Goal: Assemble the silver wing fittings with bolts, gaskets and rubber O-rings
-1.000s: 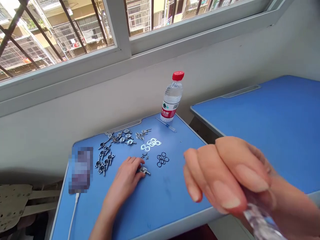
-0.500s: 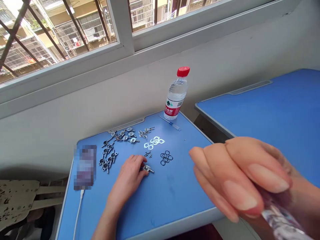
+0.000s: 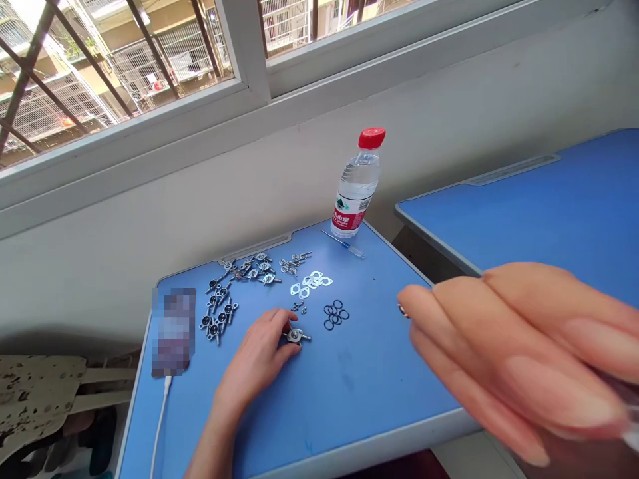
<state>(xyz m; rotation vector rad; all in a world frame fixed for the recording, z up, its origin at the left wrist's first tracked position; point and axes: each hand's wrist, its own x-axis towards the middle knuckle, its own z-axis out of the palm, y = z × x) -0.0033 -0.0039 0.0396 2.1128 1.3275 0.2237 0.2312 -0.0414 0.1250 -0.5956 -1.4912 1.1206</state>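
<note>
My left hand (image 3: 264, 346) rests on the blue table, thumb and fingers closed around a small metal valve (image 3: 295, 336) with an oval flange and a stub pointing right. Close to the camera at the right, my right hand (image 3: 509, 352) is large and blurred, its fingers curled together. Something clear or whitish shows at its lower right, mostly hidden. A tiny dark, shiny bit (image 3: 402, 311) shows at a fingertip. Near the left hand lie small screws (image 3: 299, 307), black O-rings (image 3: 336, 315) and flat oval metal plates (image 3: 312, 283).
Metal valve bodies (image 3: 218, 310) and further valve parts (image 3: 257, 267) lie at the back left, small levers (image 3: 294, 262) beside them. A screwdriver (image 3: 344, 245) lies before a water bottle (image 3: 355, 193). A blurred-out phone (image 3: 174, 332) with cable is at left; another blue table (image 3: 549, 199) stands right.
My right hand has moved right, and less of the clear thing in it shows. The left hand stays at the valve, more of which is now visible. The view has shifted slightly.
</note>
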